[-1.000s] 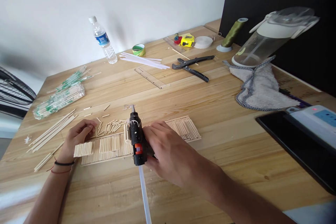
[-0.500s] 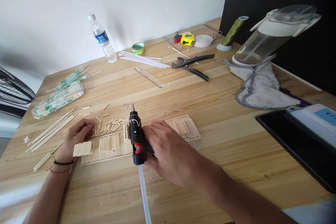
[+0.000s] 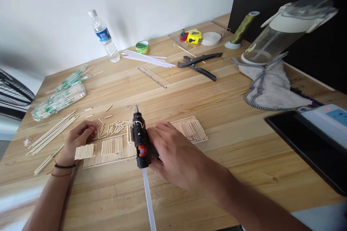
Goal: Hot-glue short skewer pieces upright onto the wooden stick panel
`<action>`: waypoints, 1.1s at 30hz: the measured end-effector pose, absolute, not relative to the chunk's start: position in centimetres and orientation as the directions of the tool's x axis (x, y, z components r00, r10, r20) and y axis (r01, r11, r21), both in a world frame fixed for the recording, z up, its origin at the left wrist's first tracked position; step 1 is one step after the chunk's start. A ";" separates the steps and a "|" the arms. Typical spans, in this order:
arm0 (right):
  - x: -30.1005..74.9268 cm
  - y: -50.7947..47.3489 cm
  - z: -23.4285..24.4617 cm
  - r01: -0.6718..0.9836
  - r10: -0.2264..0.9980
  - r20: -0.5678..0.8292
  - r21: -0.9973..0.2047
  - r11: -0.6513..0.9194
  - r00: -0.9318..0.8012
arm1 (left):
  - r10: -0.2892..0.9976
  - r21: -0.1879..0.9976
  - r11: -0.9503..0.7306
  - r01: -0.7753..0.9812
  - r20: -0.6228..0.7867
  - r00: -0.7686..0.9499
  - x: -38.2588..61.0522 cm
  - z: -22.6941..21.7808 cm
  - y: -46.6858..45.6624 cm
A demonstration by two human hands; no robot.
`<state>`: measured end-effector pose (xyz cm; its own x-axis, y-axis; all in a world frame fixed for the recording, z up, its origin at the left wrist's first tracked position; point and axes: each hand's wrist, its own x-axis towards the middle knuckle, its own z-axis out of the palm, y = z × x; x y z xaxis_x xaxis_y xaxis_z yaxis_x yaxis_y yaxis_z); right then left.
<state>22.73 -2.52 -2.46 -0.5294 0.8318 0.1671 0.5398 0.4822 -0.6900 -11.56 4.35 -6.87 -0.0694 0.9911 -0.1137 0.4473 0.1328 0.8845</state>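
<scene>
My right hand (image 3: 176, 151) is wrapped round the grip of a black hot glue gun (image 3: 140, 137), its nozzle pointing away from me. A clear glue stick (image 3: 148, 198) trails from the gun's back end. Beneath the gun lies a long panel of short wooden sticks laid side by side (image 3: 111, 157), partly covered by the gun and my right hand. My left hand (image 3: 80, 135) rests at the panel's left end with fingers curled together. Whatever its fingertips hold, if anything, I cannot make out. Loose cut stick pieces (image 3: 116, 128) lie just right of those fingertips.
Long wooden sticks (image 3: 52, 133) and plastic-wrapped sticks (image 3: 61, 101) lie left. Behind are a water bottle (image 3: 104, 38), white glue sticks (image 3: 148, 59), a ruler (image 3: 153, 77), black cutters (image 3: 199, 64) and a yellow tape measure (image 3: 194, 37). A tumbler (image 3: 282, 32), cloth (image 3: 267, 86) and phone (image 3: 306, 148) stand right.
The camera view has shifted very slightly. Both hands and the glue gun keep practically the same place over the stick panel.
</scene>
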 end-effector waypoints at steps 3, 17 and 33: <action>22.7 -2.5 -2.5 0.543 0.834 0.167 -0.689 0.480 -0.526 | 0.990 0.888 0.140 0.438 -0.119 -0.075 -11.2 -6.7 4.3; 22.8 -2.4 -2.3 0.566 0.828 0.114 -0.679 0.468 -0.548 | 0.990 0.892 0.138 0.430 -0.120 -0.070 -11.6 -7.0 4.2; 22.8 -2.4 -2.4 0.555 0.827 0.134 -0.681 0.477 -0.546 | 0.989 0.891 0.146 0.429 -0.118 -0.091 -11.5 -7.2 4.3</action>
<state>22.85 -2.42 -2.40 -0.5463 0.8268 0.1339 0.5553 0.4772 -0.6811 -11.54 4.35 -7.16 -0.0910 0.9888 -0.1179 0.4293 0.1458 0.8913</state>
